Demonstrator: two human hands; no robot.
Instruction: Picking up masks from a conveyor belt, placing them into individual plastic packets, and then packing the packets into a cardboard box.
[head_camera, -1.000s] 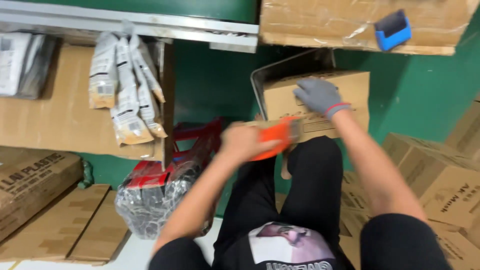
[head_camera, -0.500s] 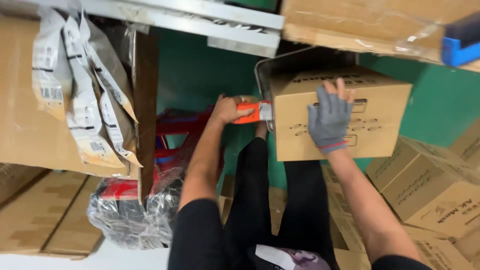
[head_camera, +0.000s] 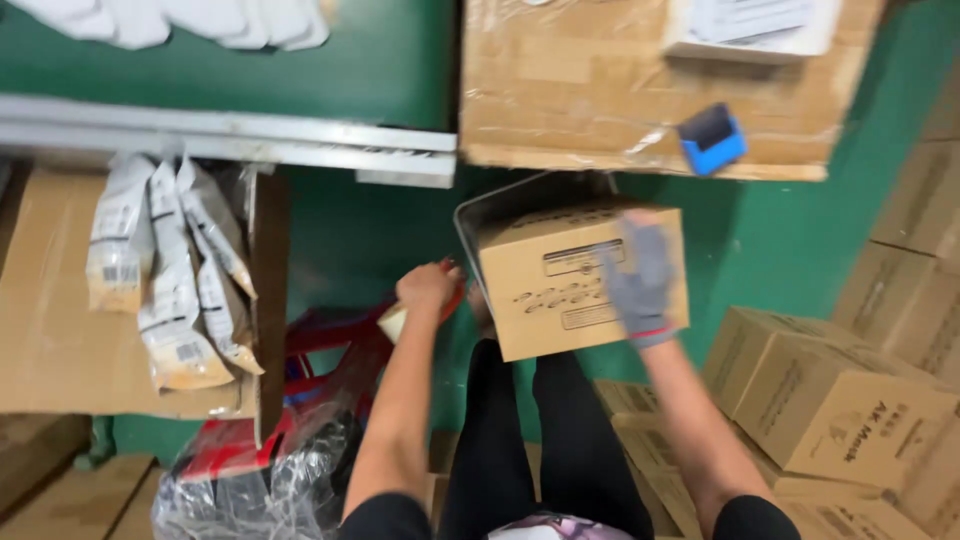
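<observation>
A brown cardboard box (head_camera: 560, 275) with printed markings rests on my knees, over a grey metal tray (head_camera: 470, 225) behind it. My right hand (head_camera: 640, 280), in a grey glove, lies flat on the box's right side with fingers spread. My bare left hand (head_camera: 425, 290) is closed around an orange tape dispenser (head_camera: 455, 295) at the box's left edge; most of the dispenser is hidden by the hand.
Stacked brown boxes (head_camera: 830, 400) stand at the right. A large wrapped carton (head_camera: 620, 80) with a blue tool (head_camera: 710, 140) on it is above. White pouches (head_camera: 180, 270) lie on cardboard at the left, beside a red stool (head_camera: 320, 350) and plastic wrap (head_camera: 250, 485).
The view has swung and the box now sits more squarely in the middle. My left hand with the dispenser has slid down to the box's left edge. My right hand stays on the box.
</observation>
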